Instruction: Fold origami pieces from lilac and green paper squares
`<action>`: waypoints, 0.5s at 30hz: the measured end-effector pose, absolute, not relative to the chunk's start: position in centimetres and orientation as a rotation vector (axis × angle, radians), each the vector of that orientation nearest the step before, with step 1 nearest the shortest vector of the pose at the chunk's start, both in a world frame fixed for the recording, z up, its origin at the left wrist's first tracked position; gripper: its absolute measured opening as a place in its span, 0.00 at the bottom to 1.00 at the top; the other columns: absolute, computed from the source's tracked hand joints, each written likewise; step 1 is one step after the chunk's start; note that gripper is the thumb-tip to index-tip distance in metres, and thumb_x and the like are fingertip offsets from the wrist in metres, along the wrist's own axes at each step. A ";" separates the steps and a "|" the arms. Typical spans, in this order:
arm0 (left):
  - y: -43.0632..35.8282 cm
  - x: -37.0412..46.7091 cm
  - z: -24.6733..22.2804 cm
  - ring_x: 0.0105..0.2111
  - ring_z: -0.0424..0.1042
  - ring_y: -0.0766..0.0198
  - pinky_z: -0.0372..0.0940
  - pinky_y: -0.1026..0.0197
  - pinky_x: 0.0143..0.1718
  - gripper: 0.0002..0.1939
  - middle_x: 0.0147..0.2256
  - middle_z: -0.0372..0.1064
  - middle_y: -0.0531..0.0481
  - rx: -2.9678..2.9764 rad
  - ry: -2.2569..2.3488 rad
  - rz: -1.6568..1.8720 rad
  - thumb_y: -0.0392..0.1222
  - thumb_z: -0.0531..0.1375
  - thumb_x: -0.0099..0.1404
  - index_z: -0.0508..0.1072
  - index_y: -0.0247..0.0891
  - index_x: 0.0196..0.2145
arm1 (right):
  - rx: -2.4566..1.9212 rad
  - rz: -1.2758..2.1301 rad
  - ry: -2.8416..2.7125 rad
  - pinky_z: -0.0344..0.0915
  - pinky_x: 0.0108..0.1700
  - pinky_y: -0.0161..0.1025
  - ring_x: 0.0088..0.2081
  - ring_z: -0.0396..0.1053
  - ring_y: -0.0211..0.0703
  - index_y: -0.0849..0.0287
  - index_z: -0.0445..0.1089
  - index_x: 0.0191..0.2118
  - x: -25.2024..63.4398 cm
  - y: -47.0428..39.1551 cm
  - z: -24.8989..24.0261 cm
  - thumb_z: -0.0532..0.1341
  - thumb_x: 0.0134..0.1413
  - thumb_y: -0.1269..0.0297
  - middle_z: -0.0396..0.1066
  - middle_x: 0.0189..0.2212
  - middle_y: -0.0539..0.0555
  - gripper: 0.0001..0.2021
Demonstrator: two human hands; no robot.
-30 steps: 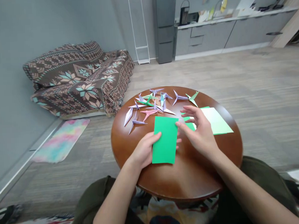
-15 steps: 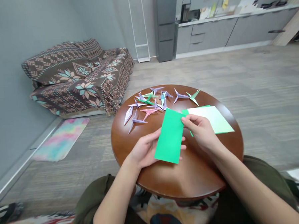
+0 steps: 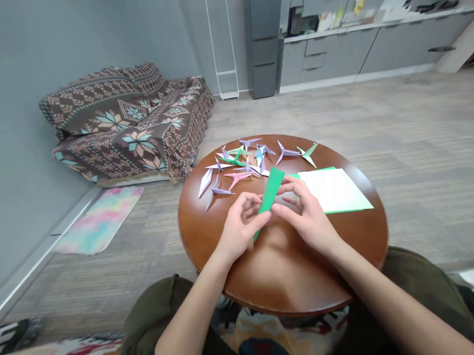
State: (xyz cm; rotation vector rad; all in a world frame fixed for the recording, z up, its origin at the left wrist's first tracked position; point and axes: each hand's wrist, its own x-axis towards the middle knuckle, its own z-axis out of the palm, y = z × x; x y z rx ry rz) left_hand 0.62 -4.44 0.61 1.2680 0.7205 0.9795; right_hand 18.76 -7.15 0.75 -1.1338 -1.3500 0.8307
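Observation:
A folded green sheet of paper (image 3: 272,189) is held up over the table in front of me, tilted so that only a narrow strip of it shows. My left hand (image 3: 243,222) grips its left side near the lower end, thumb in front and fingers curled behind. At its right edge, the thumb and fingers of my right hand (image 3: 304,211) take hold of it. Beyond my hands lie several folded paper pieces with pointed arms, among them a pink one (image 3: 239,177), a purple one (image 3: 286,152) and a light green one (image 3: 309,153).
A stack of white and green paper sheets (image 3: 335,191) lies on the right of the round brown table (image 3: 282,286). Behind stand a sofa with a patterned cover (image 3: 139,124), a grey fridge (image 3: 264,43) and kitchen cabinets (image 3: 342,55). A colourful mat (image 3: 100,219) is on the floor.
The green paper has turned from broad side facing me to a narrow, tilted view. My left hand has gone from open beneath it to gripping it; my right hand has moved lower along its edge.

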 end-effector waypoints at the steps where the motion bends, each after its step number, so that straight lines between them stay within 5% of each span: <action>1: -4.5 0.7 0.5 0.56 0.77 0.51 0.70 0.51 0.59 0.18 0.57 0.74 0.41 1.358 0.748 1.021 0.45 0.71 0.63 0.65 0.41 0.41 | -1.125 0.783 -1.418 0.60 0.67 0.56 0.65 0.63 0.58 0.51 0.74 0.41 18.6 -7.3 0.9 0.71 0.58 0.50 0.67 0.60 0.59 0.13; 4: -4.6 0.8 0.3 0.59 0.74 0.52 0.67 0.50 0.64 0.17 0.61 0.71 0.41 1.568 0.809 1.103 0.43 0.68 0.66 0.66 0.42 0.48 | -1.093 0.760 -1.467 0.61 0.64 0.53 0.56 0.70 0.55 0.53 0.77 0.32 18.6 -7.3 1.1 0.66 0.63 0.55 0.74 0.49 0.58 0.11; 7: -4.7 0.9 0.3 0.64 0.70 0.49 0.63 0.48 0.68 0.27 0.64 0.68 0.39 1.726 0.823 1.060 0.41 0.67 0.66 0.65 0.42 0.59 | -1.120 0.836 -1.408 0.67 0.53 0.48 0.45 0.73 0.51 0.54 0.74 0.25 18.9 -7.0 1.1 0.66 0.62 0.55 0.74 0.37 0.55 0.15; 11: -4.9 1.0 0.4 0.68 0.64 0.46 0.62 0.48 0.69 0.39 0.70 0.61 0.39 1.734 0.718 0.912 0.41 0.68 0.66 0.58 0.44 0.70 | -1.119 0.878 -1.346 0.67 0.44 0.44 0.39 0.70 0.47 0.55 0.72 0.23 18.9 -6.8 0.7 0.69 0.59 0.53 0.72 0.34 0.53 0.17; 15: -5.0 0.6 0.5 0.69 0.63 0.44 0.58 0.44 0.71 0.38 0.70 0.61 0.41 1.629 0.649 0.832 0.42 0.68 0.67 0.61 0.44 0.70 | -1.051 0.901 -1.374 0.65 0.40 0.41 0.37 0.68 0.44 0.55 0.70 0.26 18.6 -7.0 0.6 0.68 0.60 0.55 0.69 0.33 0.52 0.15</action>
